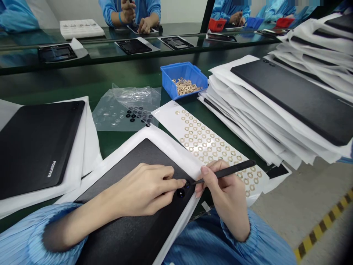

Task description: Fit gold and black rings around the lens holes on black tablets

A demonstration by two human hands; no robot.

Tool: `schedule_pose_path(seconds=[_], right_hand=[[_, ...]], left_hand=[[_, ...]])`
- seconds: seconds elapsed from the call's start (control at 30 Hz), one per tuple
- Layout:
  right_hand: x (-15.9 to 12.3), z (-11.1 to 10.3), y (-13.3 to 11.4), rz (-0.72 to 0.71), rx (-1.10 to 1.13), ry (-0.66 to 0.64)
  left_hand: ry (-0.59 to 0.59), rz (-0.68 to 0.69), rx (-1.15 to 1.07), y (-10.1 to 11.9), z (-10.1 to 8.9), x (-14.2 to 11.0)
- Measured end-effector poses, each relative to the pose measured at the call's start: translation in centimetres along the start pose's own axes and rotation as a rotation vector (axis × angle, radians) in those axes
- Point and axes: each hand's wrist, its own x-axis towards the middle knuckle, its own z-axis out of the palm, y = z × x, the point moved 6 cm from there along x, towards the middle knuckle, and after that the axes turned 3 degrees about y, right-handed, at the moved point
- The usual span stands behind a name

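Observation:
A black tablet back cover lies tilted in front of me on white liner paper. My left hand rests over it, index finger stretched out and its tip touching the upper of two round camera spots near the right corner. The lower camera ring shows just below that fingertip. In my right hand are slim black tweezers, pinched between thumb and fingers, their point at the same camera spot. Beside them lies a white sheet bearing many ring-shaped stickers.
A clear plastic bag with small black rings lies behind the cover. A blue bin holds tan rings. Covers interleaved with paper form a stack at right; another cover lies left. Across the raised line, a co-worker's hands work.

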Motion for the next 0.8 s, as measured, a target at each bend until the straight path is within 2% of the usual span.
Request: schedule_pose_path(seconds=[0.23, 0.43, 0.8], right_hand=[[0.2, -0.4, -0.5, -0.153, 0.028, -0.043], [-0.4, -0.4, -0.2, -0.183, 0.089, -0.123], [-0.8, -0.7, 0.0, -0.1, 0.137, -0.009]], left_hand=[[-0.016, 0.02, 0.012, 0.0, 0.2, 0.0], [-0.036, 0.024, 0.004, 0.1, 0.4, 0.0], [-0.041, 0.023, -0.005, 0.2, 0.3, -0.2]])
